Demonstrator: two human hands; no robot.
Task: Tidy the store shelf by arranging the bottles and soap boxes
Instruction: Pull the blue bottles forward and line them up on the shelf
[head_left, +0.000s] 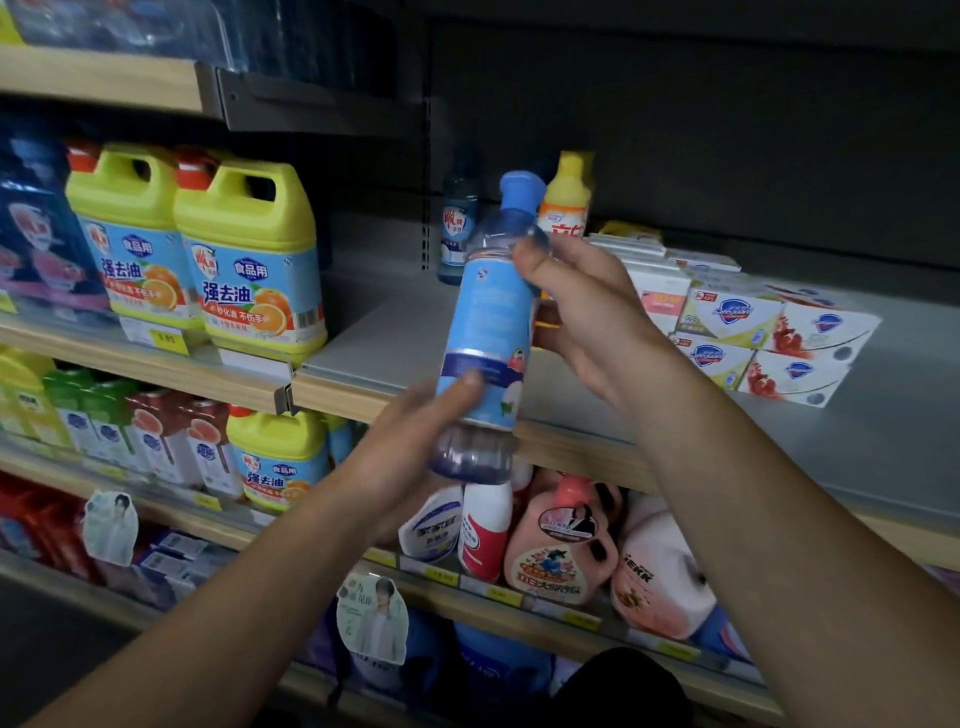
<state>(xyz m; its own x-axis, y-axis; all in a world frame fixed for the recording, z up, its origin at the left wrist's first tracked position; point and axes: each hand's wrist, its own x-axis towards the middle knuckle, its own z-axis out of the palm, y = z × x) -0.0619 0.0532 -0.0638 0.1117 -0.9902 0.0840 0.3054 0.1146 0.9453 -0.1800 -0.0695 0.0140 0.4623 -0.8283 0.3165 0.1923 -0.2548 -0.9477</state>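
A clear blue bottle with a blue cap and a light-blue label is held upright in front of the grey shelf. My left hand grips its lower part and my right hand holds its upper part. Behind it, at the back of the shelf, stand a dark blue bottle and a yellow-capped bottle. To the right lie stacked soap boxes, white with blue shield logos.
Large yellow detergent jugs stand on the shelf to the left. The shelf below holds pink and white bottles. Lower left shelves carry more yellow and green bottles.
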